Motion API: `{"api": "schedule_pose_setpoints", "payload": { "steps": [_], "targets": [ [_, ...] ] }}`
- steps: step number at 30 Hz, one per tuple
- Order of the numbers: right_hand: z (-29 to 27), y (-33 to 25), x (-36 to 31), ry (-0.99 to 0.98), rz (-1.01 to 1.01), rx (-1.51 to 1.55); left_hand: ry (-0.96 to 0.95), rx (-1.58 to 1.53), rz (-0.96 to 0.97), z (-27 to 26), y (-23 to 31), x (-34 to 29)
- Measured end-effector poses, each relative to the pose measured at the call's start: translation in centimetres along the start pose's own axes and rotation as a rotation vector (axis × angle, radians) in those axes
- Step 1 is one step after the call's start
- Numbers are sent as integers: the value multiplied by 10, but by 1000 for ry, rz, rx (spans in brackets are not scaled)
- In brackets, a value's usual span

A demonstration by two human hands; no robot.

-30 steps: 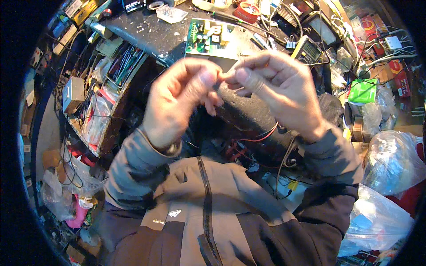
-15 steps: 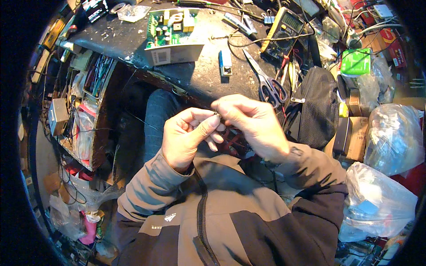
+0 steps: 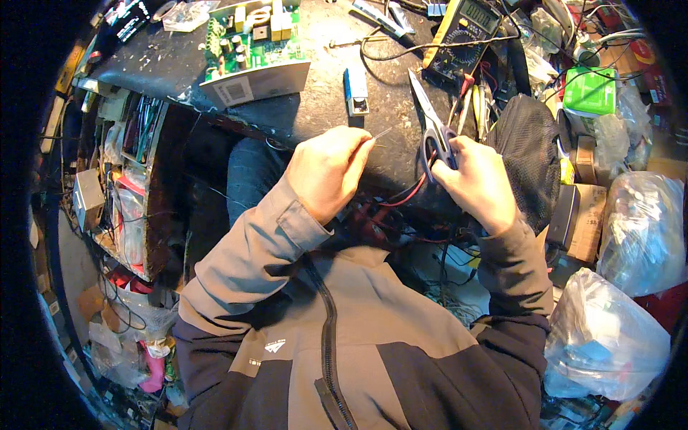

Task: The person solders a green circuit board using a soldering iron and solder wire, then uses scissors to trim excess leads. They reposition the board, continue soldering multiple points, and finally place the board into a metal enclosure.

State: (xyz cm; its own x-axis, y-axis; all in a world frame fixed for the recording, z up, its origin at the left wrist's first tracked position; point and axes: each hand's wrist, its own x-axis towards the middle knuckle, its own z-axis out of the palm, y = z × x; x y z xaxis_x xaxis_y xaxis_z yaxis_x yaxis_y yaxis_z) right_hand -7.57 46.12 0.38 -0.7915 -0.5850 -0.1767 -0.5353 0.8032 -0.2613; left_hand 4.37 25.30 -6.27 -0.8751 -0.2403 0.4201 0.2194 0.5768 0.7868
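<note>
My left hand (image 3: 324, 172) is closed in a pinch, with thin wire leads (image 3: 383, 135) sticking out past the fingertips to the right. Whatever body those leads belong to is hidden by the fingers. To the right, my right hand (image 3: 481, 180) has its fingers at the dark handles of a pair of scissors (image 3: 426, 107). The scissors lie on the bench with the blades together, pointing away from me. Just beyond my left hand stands a small blue-and-white box (image 3: 356, 94), its near end showing a dark opening.
A green circuit board (image 3: 244, 54) with a pale plate sits at the far left of the bench. A yellow-edged multimeter (image 3: 466, 39) with cables lies far right. Beside my right hand is a black mesh bag (image 3: 527, 147). Filled clear plastic bags (image 3: 598, 337) crowd the right side.
My hands have moved apart. The right went right and took hold of the scissors' handles; the left turned over, keeping its pinch on the thin leads. The view shifted slightly.
</note>
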Motion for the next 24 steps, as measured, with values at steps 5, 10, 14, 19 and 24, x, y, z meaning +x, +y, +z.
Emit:
{"api": "schedule_pose_setpoints", "payload": {
  "steps": [5,10,14,19,24],
  "targets": [
    [-17,-18,-23,-442,331,1128,-56,43,3,4,-5,10],
    [15,-28,-51,-445,348,1340,-123,103,32,7,-10,16],
    [33,-18,-66,-535,228,1127,-171,156,49,8,-13,18],
    [42,-10,-69,-533,142,1076,-240,243,68,7,-10,20],
    [52,-14,-63,-455,152,1120,-299,288,39,7,-4,23]
  ]
}}
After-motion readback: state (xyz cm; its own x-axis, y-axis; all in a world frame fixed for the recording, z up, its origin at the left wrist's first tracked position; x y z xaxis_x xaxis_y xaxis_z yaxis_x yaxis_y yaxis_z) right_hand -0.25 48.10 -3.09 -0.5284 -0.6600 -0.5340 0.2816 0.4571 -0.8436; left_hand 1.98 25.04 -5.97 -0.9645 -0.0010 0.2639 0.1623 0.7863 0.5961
